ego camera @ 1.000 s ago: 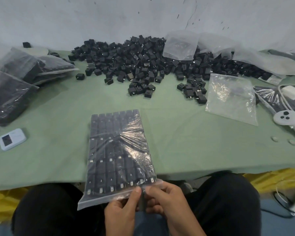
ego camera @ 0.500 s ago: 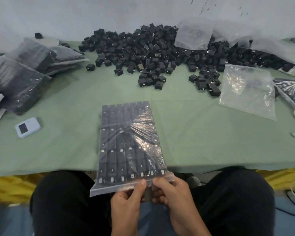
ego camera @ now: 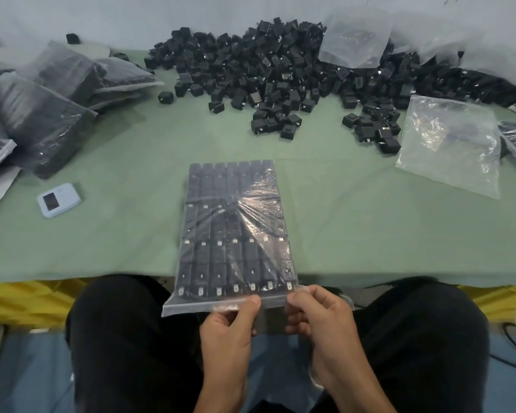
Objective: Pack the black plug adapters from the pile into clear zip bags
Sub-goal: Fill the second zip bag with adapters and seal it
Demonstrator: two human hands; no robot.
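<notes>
Pinching the filled bag (ego camera: 236,228) by its six o'clock edge, your left hand (ego camera: 230,332) and right hand (ego camera: 316,317) clamp thumbs against fingers on it. It overhangs the table (ego camera: 116,234); the pile (ego camera: 280,70) sits at twelve, an empty bag (ego camera: 450,144) at two.

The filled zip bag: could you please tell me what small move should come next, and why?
Probably slide both pinches outward along the zip strip to seal it: the filled bag holds full rows, and the left hand and right hand pinch its mouth side by side.
</notes>
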